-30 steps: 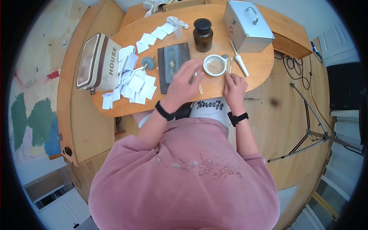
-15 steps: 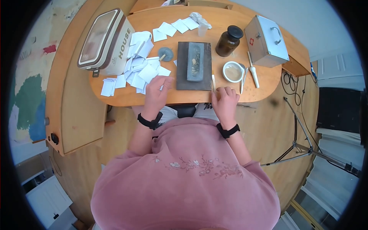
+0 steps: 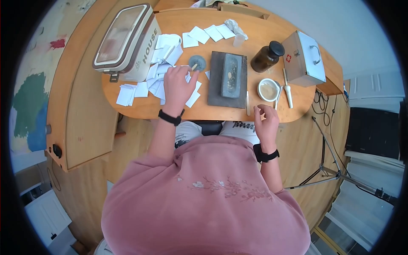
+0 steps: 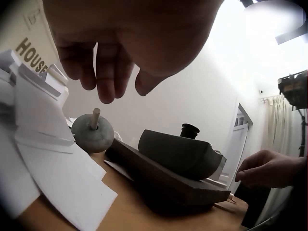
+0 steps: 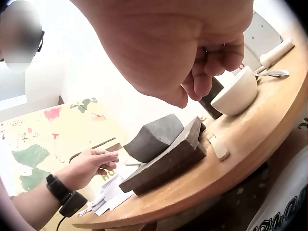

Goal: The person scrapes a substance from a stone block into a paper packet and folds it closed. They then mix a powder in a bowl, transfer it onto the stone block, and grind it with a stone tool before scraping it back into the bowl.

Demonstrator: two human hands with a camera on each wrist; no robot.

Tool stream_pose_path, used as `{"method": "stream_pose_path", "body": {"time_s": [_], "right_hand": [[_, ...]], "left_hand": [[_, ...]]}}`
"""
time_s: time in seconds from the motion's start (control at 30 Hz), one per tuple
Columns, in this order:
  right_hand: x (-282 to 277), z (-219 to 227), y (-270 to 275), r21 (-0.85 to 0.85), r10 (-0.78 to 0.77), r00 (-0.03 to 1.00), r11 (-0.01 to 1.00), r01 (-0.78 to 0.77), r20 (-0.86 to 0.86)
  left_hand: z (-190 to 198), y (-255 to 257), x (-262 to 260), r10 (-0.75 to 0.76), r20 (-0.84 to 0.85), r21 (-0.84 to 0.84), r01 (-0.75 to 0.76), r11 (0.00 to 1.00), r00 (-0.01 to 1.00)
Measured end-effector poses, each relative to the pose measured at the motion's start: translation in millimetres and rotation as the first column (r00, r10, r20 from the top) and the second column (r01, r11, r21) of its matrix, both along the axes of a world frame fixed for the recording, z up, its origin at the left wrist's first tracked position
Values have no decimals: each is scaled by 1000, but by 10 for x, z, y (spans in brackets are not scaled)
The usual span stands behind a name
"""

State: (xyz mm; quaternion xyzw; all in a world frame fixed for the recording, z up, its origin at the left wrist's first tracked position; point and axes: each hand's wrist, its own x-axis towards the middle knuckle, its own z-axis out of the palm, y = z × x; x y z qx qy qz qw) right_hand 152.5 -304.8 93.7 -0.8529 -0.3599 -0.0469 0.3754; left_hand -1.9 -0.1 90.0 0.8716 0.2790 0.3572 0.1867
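My left hand (image 3: pixel 180 87) hovers over the loose white papers (image 4: pixel 57 163), its fingers loosely bent and holding nothing. Just beyond its fingertips lies a grey round disc (image 4: pixel 89 138) with a short wooden peg standing out of it. In the head view, a grey oblong stone (image 3: pixel 231 76) with a hollowed, stained top rests on a dark flat slab (image 3: pixel 216 85). Near the table's front edge, my right hand (image 3: pixel 267 123) is loosely curled with nothing in it. Closest to it are a flat wooden stick (image 3: pixel 248 104) and a white bowl (image 5: pixel 240 95) of pale beige contents.
Left stands a cream lidded box (image 3: pixel 146 59) marked HOUSE. Right of the slab are a brown jar (image 3: pixel 264 59) with a black lid, a spoon (image 3: pixel 277 97), a white-handled tool (image 3: pixel 288 94) and a metal case (image 3: pixel 299 59). Paper squares (image 3: pixel 197 35) lie along the back.
My left hand has moved left from above the slab to the papers, then forward toward the disc. The right hand has come away from beside the bowl to the front edge. The head view has shifted.
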Motion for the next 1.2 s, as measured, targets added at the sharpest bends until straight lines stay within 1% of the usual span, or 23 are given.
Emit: {"method": "stream_pose_path", "body": {"time_s": [0.03, 0.07, 0.1, 0.17, 0.23, 0.3, 0.37, 0.47, 0.5, 0.57, 0.6, 0.63, 0.7, 0.87, 0.93, 0.97, 1.0, 1.03, 1.07, 1.1, 1.13, 1.17, 1.2], "right_hand": [[6, 25, 8, -4, -7, 1000, 1000, 7, -19], [6, 57, 18, 0, -14, 1000, 1000, 14, -13], [-3, 91, 30, 5, 12, 1000, 1000, -12, 4], [10, 114, 31, 12, 21, 999, 1000, -21, 24], [15, 83, 12, 38, 43, 999, 998, -43, 8], [31, 58, -24, 44, 7, 1000, 999, -8, 24], [125, 16, -101, 47, -34, 998, 998, 32, 46], [362, -83, -269, 78, -191, 979, 980, 185, 73], [462, -112, -340, 80, -207, 976, 976, 201, 71], [698, -223, -506, 48, -335, 934, 942, 332, 124], [827, -279, -582, 21, -362, 911, 931, 366, 196], [941, -338, -659, 26, -374, 907, 926, 376, 192], [1111, -377, -750, -1, -409, 878, 906, 422, 250], [1263, -353, -763, -79, -412, 888, 897, 434, 204], [1299, -403, -735, -99, -464, 839, 856, 507, 283], [1329, -436, -732, -95, -466, 840, 857, 506, 277], [1356, -479, -732, -184, -457, 851, 841, 508, 258], [1373, -524, -730, -273, -449, 861, 820, 503, 238], [1392, -580, -727, -272, -446, 865, 823, 498, 231], [1416, -632, -719, -277, -433, 858, 819, 503, 278], [1443, -675, -721, -279, -417, 849, 815, 508, 325], [1468, -690, -738, -278, -414, 852, 819, 502, 322], [1493, -701, -764, -288, -415, 866, 824, 488, 280]], "left_hand": [[15, 63, 92, 58, -40, 43, -57, 997, 998], [-55, 144, 155, 76, -55, 119, -69, 990, 996], [-108, 200, 196, 66, -47, 123, -60, 991, 997], [-198, 299, 264, 74, -222, 84, -57, 995, 972], [-285, 370, 291, 37, -231, 66, -22, 998, 972], [-299, 389, 311, -15, -244, 41, 26, 999, 970], [-273, 363, 302, 27, -226, 36, -19, 999, 974], [-233, 364, 273, 28, -286, 1, -28, 1000, 958], [-224, 375, 259, 39, -310, -19, -47, 999, 950], [-227, 380, 248, 23, -316, -11, -28, 1000, 949], [-222, 372, 249, 36, -314, -5, -39, 999, 949], [-223, 367, 253, 49, -312, 2, -51, 999, 949], [-239, 373, 278, 34, -296, 10, -32, 999, 954], [-254, 412, 329, 23, -310, 43, -10, 999, 951], [-228, 394, 333, 30, -313, 58, -12, 998, 949], [-196, 378, 331, 39, -314, 68, -19, 998, 948], [-163, 371, 324, 43, -318, 74, -20, 997, 947], [-128, 365, 306, 63, -375, 77, -36, 996, 925], [-100, 353, 284, 84, -429, 82, -54, 995, 899], [-111, 347, 257, 90, -433, 86, -58, 995, 897], [-139, 341, 232, 92, -316, 161, -43, 986, 944], [-91, 296, 231, 83, -195, 236, -36, 971, 977], [-47, 241, 222, 89, -197, 238, -41, 970, 976]]}}
